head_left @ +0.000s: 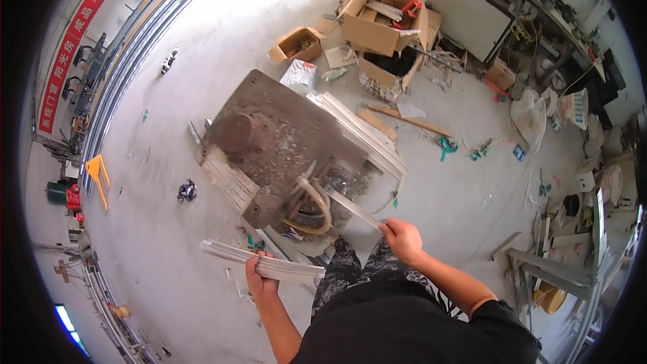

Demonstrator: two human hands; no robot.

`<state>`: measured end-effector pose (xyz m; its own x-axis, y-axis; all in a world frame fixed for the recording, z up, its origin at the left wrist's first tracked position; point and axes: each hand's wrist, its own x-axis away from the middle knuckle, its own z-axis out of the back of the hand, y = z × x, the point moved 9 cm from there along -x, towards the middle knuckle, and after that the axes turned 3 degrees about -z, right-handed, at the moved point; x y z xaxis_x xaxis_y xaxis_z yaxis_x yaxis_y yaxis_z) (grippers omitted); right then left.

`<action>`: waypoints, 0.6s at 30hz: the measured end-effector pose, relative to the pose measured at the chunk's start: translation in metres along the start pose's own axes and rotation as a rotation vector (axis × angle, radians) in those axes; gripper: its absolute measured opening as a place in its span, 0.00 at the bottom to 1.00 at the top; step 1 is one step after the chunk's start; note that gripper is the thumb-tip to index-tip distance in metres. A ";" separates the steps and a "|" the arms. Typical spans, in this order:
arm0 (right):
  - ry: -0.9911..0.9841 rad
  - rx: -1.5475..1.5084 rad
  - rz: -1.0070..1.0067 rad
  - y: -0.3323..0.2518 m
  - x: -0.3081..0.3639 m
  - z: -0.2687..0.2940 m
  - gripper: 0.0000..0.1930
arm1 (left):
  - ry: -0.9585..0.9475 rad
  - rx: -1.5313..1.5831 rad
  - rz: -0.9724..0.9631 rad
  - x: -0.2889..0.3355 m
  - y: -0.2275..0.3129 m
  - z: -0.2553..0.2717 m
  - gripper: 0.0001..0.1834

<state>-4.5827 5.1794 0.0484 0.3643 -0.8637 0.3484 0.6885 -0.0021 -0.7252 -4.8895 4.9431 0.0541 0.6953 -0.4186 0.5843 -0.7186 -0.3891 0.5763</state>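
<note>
My left hand [261, 279] is closed round several long white strips [290, 269], held in a bundle left of my legs. Pinched in my right hand [403, 238] is the near end of a single pale flat strip [357, 210]. Its far end reaches the brown machine table [276, 118], beside a round guard with a coiled pale hose [317, 205]. That end is partly lost among the parts there. Chips and dust lie over the machine top. Along its right edge rests another stack of long white strips [364, 135].
Open cardboard boxes [371, 30] and a smaller box [296, 46] stand beyond the machine. Green scraps [446, 147] and a wooden slat [404, 118] lie on the floor at right. Metal frames [552, 273] lean at far right. A yellow stand [98, 175] is at left, near long metal profiles [128, 47].
</note>
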 end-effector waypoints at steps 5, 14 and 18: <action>-0.014 0.000 -0.044 0.001 0.002 -0.002 0.14 | -0.022 0.019 -0.014 -0.017 0.037 0.010 0.11; 0.031 0.001 -0.044 0.005 0.003 -0.001 0.13 | 0.030 0.053 -0.021 -0.053 0.050 0.016 0.11; 0.036 0.060 0.038 0.003 0.002 -0.002 0.11 | -0.020 0.013 -0.002 -0.053 0.023 -0.002 0.11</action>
<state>-4.5814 5.1765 0.0455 0.3686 -0.8803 0.2986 0.7113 0.0603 -0.7003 -4.9434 4.9579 0.0376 0.6961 -0.4338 0.5721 -0.7177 -0.4007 0.5695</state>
